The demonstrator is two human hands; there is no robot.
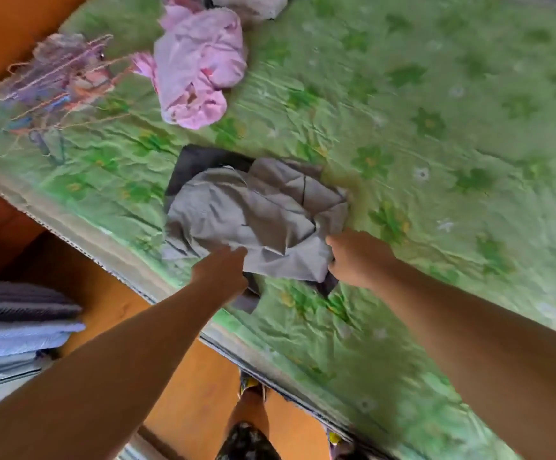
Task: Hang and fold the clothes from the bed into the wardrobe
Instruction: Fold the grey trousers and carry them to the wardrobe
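A crumpled grey garment [253,214] lies on the bed [436,127], close to its near edge and a little left of the middle of the view, on a green sheet printed with flowers. A darker cloth [200,161] shows from under it at the far left and again at its near edge. Both bare arms reach out over the edge of the bed to the garment. The right hand [353,257] is at the garment's near right corner, its fingers curled in under the edge of the cloth and gripping it. The left hand [220,270] touches the near edge of the same garment, just left of the right hand; motion blur hides its fingers, so whether they pinch the cloth or only lie on it cannot be told. Further off on the left of the bed lies a bunched pink garment [197,68], and left of that a fringed, many-coloured scarf [61,74] near the bed's edge. A pale garment [246,5] is cut off by the far border. At the near left a stack of folded cloths [18,323] stands beside the bed above the orange floor [197,376].
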